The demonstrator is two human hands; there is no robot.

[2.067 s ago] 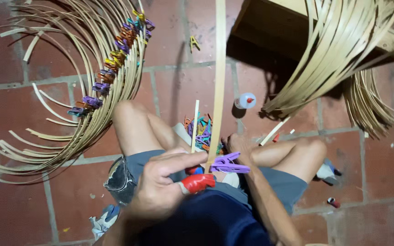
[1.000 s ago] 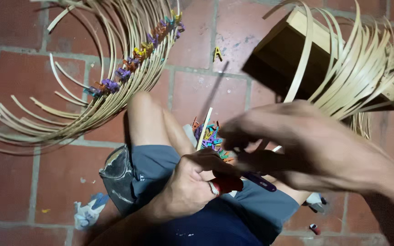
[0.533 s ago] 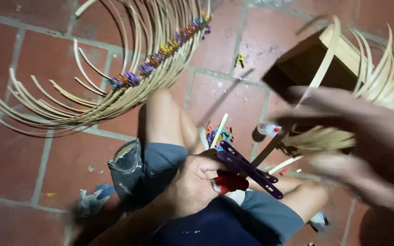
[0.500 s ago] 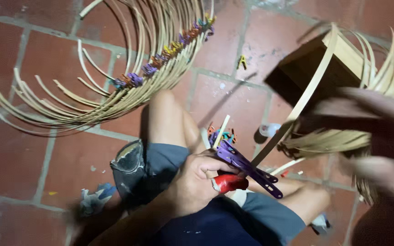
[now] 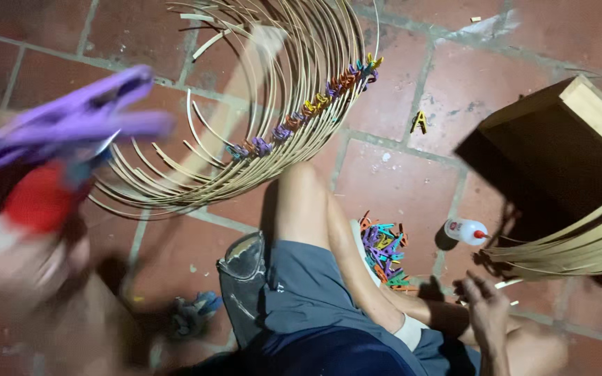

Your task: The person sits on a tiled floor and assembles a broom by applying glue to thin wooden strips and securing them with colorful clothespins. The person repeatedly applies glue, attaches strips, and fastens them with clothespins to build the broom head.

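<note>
My left hand (image 5: 19, 261) is raised close to the camera and blurred. It grips a purple clothespin (image 5: 71, 125) and a red clip (image 5: 36, 198). A blurred pale strip (image 5: 245, 76) runs away from these clips over the hoops. My right hand (image 5: 485, 306) is low at the right, fingers apart, holding nothing. It hovers by my knee, next to the curved bamboo strips (image 5: 587, 247). A pile of coloured clothespins (image 5: 384, 254) lies on the brick floor between my legs.
A bundle of bamboo hoops (image 5: 287, 150) pinned with a row of coloured clips lies ahead on the bricks. A dark wooden box (image 5: 559, 146) stands at the right, a small glue bottle (image 5: 465, 230) beside it. One yellow clip (image 5: 419, 122) lies loose; a crumpled cloth (image 5: 193, 317) lies left of my thigh.
My left hand has swung up and left toward the camera with the purple and red clips. My right hand has dropped from in front of the camera to the floor by my knee.
</note>
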